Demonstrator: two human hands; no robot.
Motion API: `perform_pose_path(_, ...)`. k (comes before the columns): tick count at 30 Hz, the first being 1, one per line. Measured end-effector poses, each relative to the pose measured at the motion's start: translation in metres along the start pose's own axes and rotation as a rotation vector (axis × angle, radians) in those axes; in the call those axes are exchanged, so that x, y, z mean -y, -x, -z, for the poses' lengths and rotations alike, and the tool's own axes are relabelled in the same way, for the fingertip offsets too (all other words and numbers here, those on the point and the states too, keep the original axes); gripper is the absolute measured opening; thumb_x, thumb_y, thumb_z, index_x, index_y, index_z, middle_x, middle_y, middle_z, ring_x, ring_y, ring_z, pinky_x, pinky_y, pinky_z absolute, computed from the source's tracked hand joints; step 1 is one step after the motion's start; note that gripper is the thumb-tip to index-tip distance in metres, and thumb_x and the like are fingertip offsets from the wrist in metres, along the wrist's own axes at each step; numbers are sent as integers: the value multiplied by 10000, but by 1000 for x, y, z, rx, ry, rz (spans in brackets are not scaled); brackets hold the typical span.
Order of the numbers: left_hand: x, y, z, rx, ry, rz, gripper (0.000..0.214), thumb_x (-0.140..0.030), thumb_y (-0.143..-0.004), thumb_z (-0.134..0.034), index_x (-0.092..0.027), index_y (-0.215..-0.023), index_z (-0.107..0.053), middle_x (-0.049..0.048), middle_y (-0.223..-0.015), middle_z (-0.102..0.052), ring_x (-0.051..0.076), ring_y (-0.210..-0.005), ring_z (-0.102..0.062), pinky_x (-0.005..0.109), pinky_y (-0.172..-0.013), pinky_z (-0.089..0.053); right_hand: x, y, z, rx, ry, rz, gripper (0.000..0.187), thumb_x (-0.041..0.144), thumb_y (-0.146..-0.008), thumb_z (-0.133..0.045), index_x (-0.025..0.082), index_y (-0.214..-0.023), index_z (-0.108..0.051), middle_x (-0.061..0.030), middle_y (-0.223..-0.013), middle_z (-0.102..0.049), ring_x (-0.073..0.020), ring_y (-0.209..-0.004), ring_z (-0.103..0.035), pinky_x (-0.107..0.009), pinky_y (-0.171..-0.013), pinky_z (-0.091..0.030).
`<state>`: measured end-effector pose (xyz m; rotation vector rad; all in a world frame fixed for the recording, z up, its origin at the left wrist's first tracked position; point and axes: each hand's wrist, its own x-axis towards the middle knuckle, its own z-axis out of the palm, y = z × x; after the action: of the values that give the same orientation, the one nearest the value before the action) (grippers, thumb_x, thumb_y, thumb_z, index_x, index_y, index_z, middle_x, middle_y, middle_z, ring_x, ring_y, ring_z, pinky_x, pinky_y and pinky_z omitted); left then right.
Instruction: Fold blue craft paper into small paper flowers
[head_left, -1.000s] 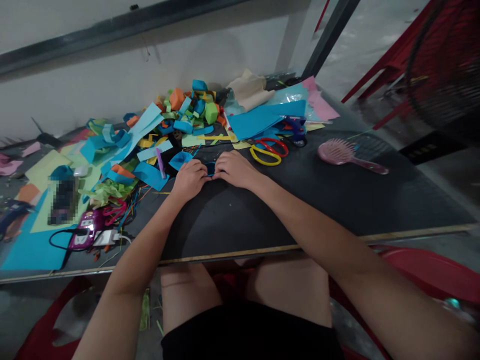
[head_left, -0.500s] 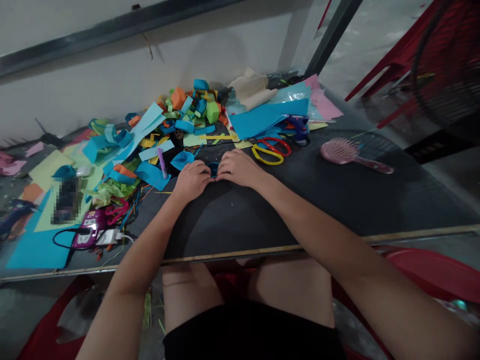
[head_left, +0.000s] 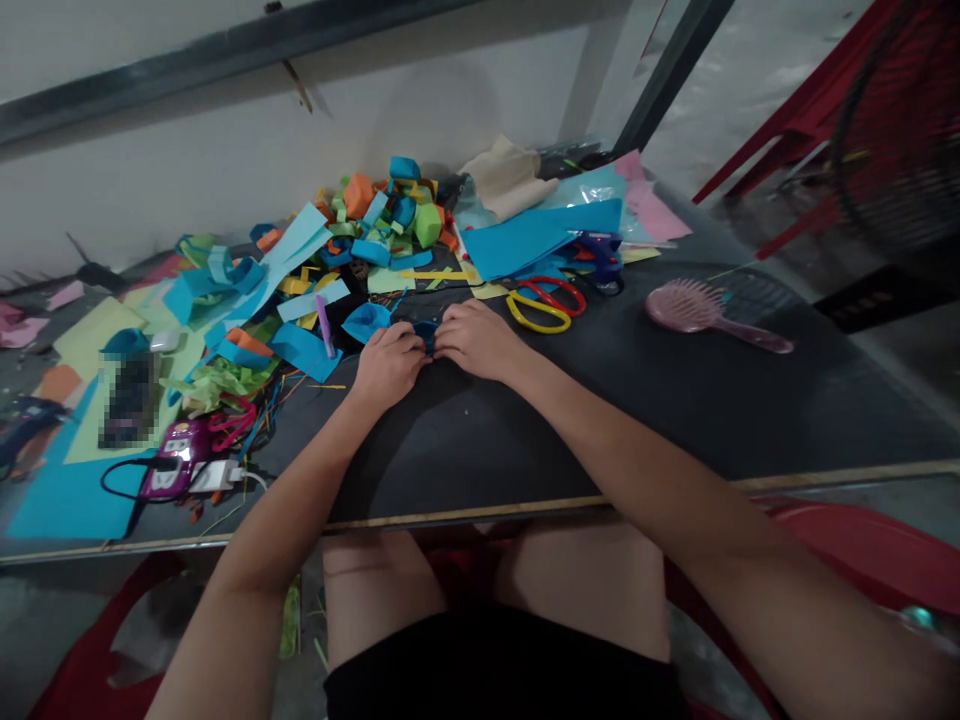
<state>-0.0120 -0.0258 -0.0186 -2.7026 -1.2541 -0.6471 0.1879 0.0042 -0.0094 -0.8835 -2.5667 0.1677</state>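
Bare forearms, bare knees, and apparently black shorts (head_left: pixel 495 665).

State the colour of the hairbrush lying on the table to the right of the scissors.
Pink: the hairbrush is pink all over, seen in the head view, the only one.

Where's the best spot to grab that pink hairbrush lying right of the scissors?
Grip the pink plastic hairbrush by its slim handle, which points right and toward the table's near edge, coming from above on that side. The round bristled head is wider and seems bristles-up, a poor hold.
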Motion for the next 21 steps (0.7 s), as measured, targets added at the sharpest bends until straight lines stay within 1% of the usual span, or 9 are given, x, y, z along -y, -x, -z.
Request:
perform_pose_path(4, 1, 1, 0, -5, -48, -6, 210, -259, -927, -595, -208, -800, -755, 46, -929, -761, 246, -1103, -602, 393, -843, -472, 1, -1, 1, -13, 16, -13, 192, 187, -904, -592, 227, -831, -766, -8, -943, -771, -232, -974, -541, -409, -877, -335)
perform_pose_path(7, 2, 2, -1, 19, -56, 9, 217, -265, -927, -597, -211, -786, -754, 41, -899, -762, 254, -1100, -609, 399, -836, -473, 4, -1, 1, 2, 35, -18, 196, 190, -907, -590, 230, -830, -766, 1, -934, -772, -234, -994, -546, -403, -891, -334)
perform_pose_path(9, 2, 2, -3, 37, -63, 24, 211, -256, -925, -597, -212, -790, -753, 43, -913, -762, 258, -1114, -607, 400, -840, -476, 8, 0, 0, -12, 62, -22, 203, 192, -905, -585, 235, -828, -767, -2, -970, -770, -236, -1006, -547, -408, -902, -330)
perform_pose_path(12, 0, 1, -4, 48, -63, 56, 188, -221, -918, -593, -207, -831, -759, 58, -963, -755, 262, -1145, -594, 403, -851, -488, 13, 0, -2, -49, 107, -29, 160, 204, -876, -612, 228, -880, -770, -30, -1075, -750, -242, -1029, -544, -420, -914, -326)
perform_pose_path(14, -1, 1, -3, 43, -46, 55, 192, -230, -923, -582, -203, -869, -764, 69, -1005, -748, 266, -1162, -582, 414, -871, -495, 14, 0, -1, -40, 127, -52, 151, 196, -866, -621, 217, -863, -771, -47, -1028, -754, -249, -1023, -543, -421, -910, -326)
perform_pose_path(17, 2, 2, 0, -7, -14, 24, 194, -290, -918, -598, -199, -905, -769, 77, -1112, -725, 285, -1188, -556, 451, -926, -493, 9, 0, 1, -16, 124, -106, 186, 179, -881, -610, 211, -774, -760, -49, -907, -759, -252, -998, -550, -421, -899, -326)
perform_pose_path(19, 6, 2, 1, -34, 15, -4, 180, -312, -899, -630, -205, -869, -773, 72, -1145, -710, 292, -1191, -548, 471, -952, -489, 4, 0, 2, 4, 83, -114, 182, 189, -885, -622, 225, -766, -755, -30, -922, -762, -244, -1001, -557, -419, -899, -329)
perform_pose_path(21, 10, 2, 1, -44, 60, -32, 177, -310, -887, -648, -215, -803, -772, 66, -1117, -706, 283, -1175, -550, 478, -967, -488, -1, 0, 3, 34, 27, -100, 163, 209, -883, -641, 246, -767, -749, -2, -943, -765, -232, -1010, -565, -414, -905, -331)
